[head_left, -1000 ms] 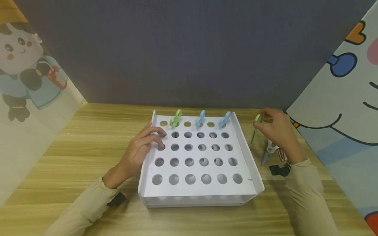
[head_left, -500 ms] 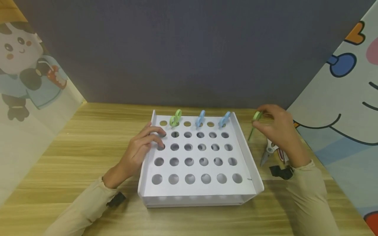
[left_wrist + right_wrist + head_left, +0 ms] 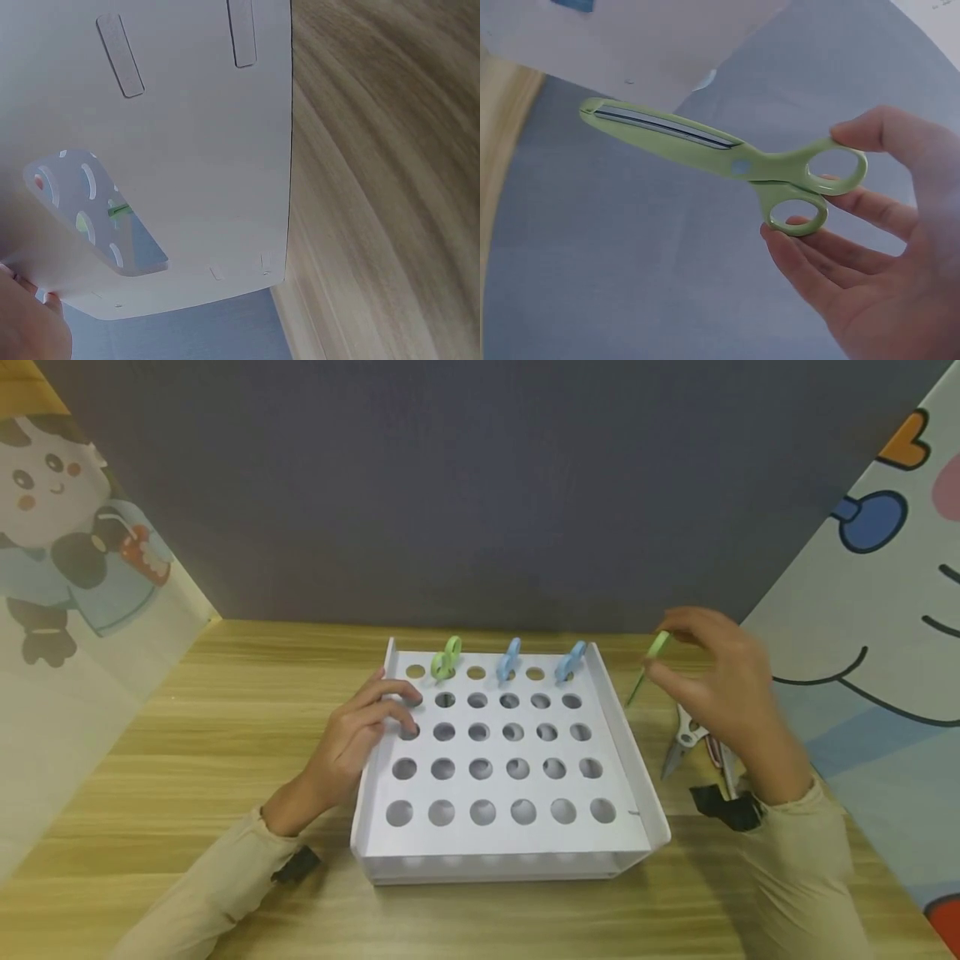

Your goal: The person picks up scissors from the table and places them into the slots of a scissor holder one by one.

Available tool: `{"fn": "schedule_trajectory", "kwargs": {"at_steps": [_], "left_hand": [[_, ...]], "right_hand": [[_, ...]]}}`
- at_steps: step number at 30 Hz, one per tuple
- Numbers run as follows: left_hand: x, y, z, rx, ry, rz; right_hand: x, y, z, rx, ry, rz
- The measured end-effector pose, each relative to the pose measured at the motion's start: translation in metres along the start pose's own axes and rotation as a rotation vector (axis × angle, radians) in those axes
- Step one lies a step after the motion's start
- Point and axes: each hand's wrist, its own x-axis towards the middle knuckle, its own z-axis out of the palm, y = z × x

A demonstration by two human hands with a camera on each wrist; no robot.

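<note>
A white rack (image 3: 525, 837) with rows of round holes stands on the table. Its back row bears green scissors (image 3: 439, 668) and two blue pairs of scissors (image 3: 508, 662), handles up. My left hand (image 3: 345, 743) grips the rack's left side, two bent fingers over the wall and at the holes; its thumb is hidden. Right of the rack's back corner, my right hand (image 3: 723, 681) holds other light green scissors (image 3: 675, 154) in the air. Thumb and fingers pinch their handle loops; the closed blades point down toward the rack.
Metal-bladed shears (image 3: 678, 752) lie on the wooden table right of the rack, with more tools partly hidden under my right forearm. A grey panel (image 3: 480, 502) rises behind the table. Cartoon-printed walls stand at both sides. The rack's side panel (image 3: 217, 165) has a slot cut through it.
My right hand has lifted the green scissors slightly, and their tip has shifted left toward the rack. The hand itself has moved up and right. My left hand and the rack stay put.
</note>
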Motion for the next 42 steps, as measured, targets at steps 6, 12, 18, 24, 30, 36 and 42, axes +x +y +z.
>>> {"fn": "schedule_trajectory", "kwargs": {"at_steps": [6, 12, 18, 24, 30, 36, 42], "left_hand": [[0.001, 0.000, 0.001, -0.008, 0.005, -0.003], [0.002, 0.000, 0.002, 0.008, 0.006, 0.011], [0.002, -0.001, 0.002, 0.009, 0.006, 0.013], [0.001, -0.001, 0.001, 0.002, 0.004, 0.010], [-0.001, -0.002, 0.001, 0.002, 0.008, 0.009], [-0.002, -0.002, 0.002, 0.003, 0.001, 0.007], [-0.001, -0.003, 0.001, 0.002, 0.003, 0.013]], "right_hand": [[0.002, -0.011, -0.007, -0.001, 0.035, -0.018], [0.002, -0.020, -0.010, 0.045, 0.090, -0.059], [0.002, -0.035, -0.017, 0.085, 0.155, -0.099], [0.005, -0.051, -0.019, 0.136, 0.223, -0.150], [0.000, -0.053, -0.011, 0.131, 0.058, -0.177], [-0.013, -0.048, 0.000, 0.115, -0.057, -0.158], [-0.020, -0.046, 0.011, 0.134, -0.154, -0.157]]}}
